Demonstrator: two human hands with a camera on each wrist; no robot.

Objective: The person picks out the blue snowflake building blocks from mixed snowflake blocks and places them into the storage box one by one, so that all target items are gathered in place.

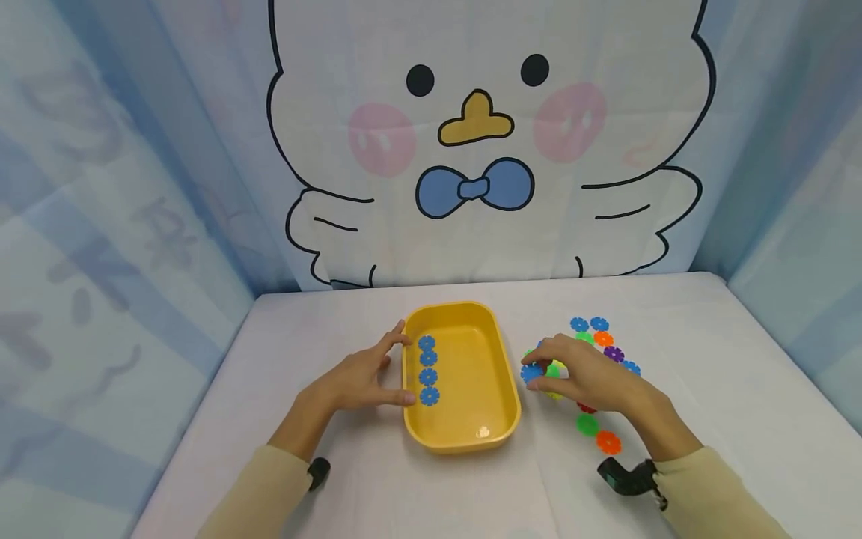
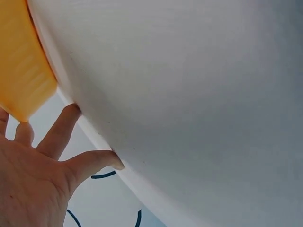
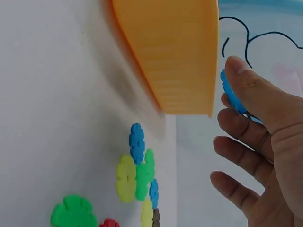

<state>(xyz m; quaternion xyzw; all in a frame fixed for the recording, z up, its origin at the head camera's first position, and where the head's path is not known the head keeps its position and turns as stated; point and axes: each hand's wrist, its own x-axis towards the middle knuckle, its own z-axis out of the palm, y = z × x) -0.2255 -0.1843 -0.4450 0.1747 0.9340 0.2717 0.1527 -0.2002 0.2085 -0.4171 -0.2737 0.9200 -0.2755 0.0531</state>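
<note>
My right hand (image 1: 589,372) pinches a blue notched plastic snowflake disc (image 1: 531,373) between thumb and forefinger, just right of the yellow tray (image 1: 461,445). In the right wrist view the disc (image 3: 230,92) is raised off the table, its edge showing beside the thumb. Inside the tray, a column of several blue discs (image 1: 428,376) lies along the left wall. My left hand (image 1: 360,378) rests against the tray's left rim, fingers and thumb spread; the left wrist view shows these fingers (image 2: 59,132) fairly straight near the tray's corner (image 2: 28,71).
Loose discs in several colours lie right of the tray, partly behind the right hand. An orange disc (image 1: 609,442) and a green disc (image 1: 587,425) are nearest the front. The white table (image 1: 323,322) ends at a printed cartoon curtain (image 1: 471,247).
</note>
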